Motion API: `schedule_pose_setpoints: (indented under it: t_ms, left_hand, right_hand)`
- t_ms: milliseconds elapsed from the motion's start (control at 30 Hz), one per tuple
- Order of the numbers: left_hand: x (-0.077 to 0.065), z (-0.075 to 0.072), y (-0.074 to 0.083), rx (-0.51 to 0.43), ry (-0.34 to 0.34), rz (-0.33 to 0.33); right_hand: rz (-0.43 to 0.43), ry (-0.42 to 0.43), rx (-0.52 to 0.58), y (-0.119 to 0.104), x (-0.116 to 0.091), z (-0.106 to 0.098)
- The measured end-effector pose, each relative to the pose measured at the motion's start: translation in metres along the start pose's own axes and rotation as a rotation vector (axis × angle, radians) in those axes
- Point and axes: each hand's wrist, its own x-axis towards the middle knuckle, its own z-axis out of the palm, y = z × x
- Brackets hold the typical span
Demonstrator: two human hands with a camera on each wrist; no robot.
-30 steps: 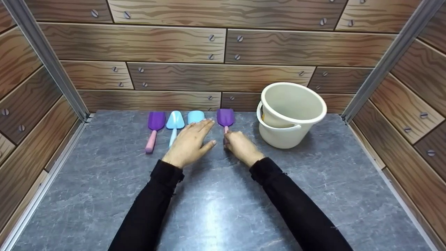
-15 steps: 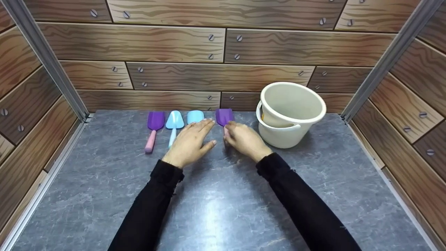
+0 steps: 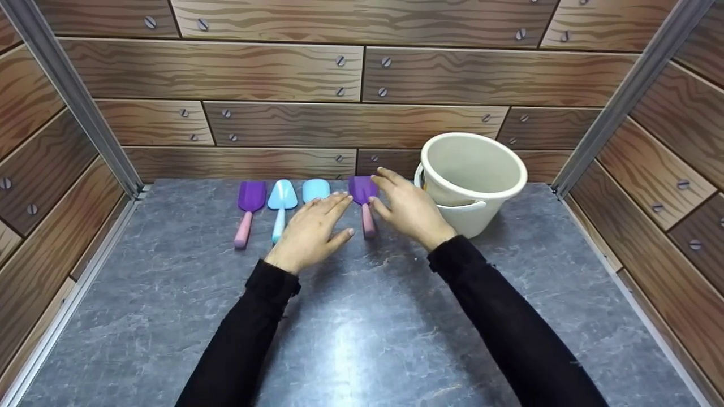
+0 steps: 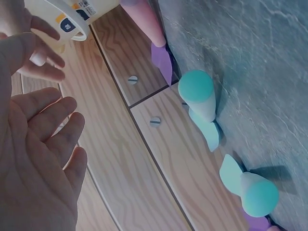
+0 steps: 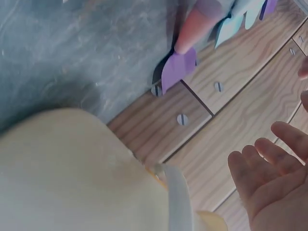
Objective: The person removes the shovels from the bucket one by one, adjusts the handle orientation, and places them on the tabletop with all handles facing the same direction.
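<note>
Four toy shovels would be too exact, so: several toy shovels lie in a row by the back wall. My left hand (image 3: 311, 232), fingers straight, hovers over a light-blue shovel (image 3: 315, 189), hiding its handle. A light-blue trowel (image 3: 282, 195) and a purple shovel with pink handle (image 3: 251, 196) lie to its left. My right hand (image 3: 413, 212), fingers spread, is raised between the right purple shovel (image 3: 360, 187) and the cream bucket (image 3: 498, 210), holding nothing. In the wrist views, the left palm (image 4: 43, 154) and right palm (image 5: 281, 192) show nothing in them.
The bucket's white handle (image 3: 466, 207) hangs down its front. A wood-patterned wall (image 3: 283, 124) rises behind the row, with side walls left and right. Grey marbled tabletop (image 3: 169, 316) stretches toward the front.
My right hand has let go of the right purple shovel's pink handle, lifted and moved right toward the bucket, its fingers now spread. My left hand has stayed in place.
</note>
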Motion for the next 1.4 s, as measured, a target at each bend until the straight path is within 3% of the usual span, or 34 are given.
schedule_pose_setpoints:
  t_ms: [500,967,1233,1400]
  left_hand:
    - [0.0,-0.002,0.012,0.007,-0.002,0.031]
    - [0.002,0.001,0.029,0.025,-0.009,0.071]
    - [0.002,0.001,0.043,0.032,-0.008,0.12]
    - [0.001,0.002,0.052,0.044,0.002,0.148]
  right_hand:
    - [0.008,0.035,0.014,0.01,0.005,-0.042]
    - [0.133,-0.003,0.043,0.045,0.004,-0.082]
    - [0.244,-0.109,0.031,0.069,0.0,-0.095]
    - [0.26,-0.17,0.021,0.085,-0.004,-0.098]
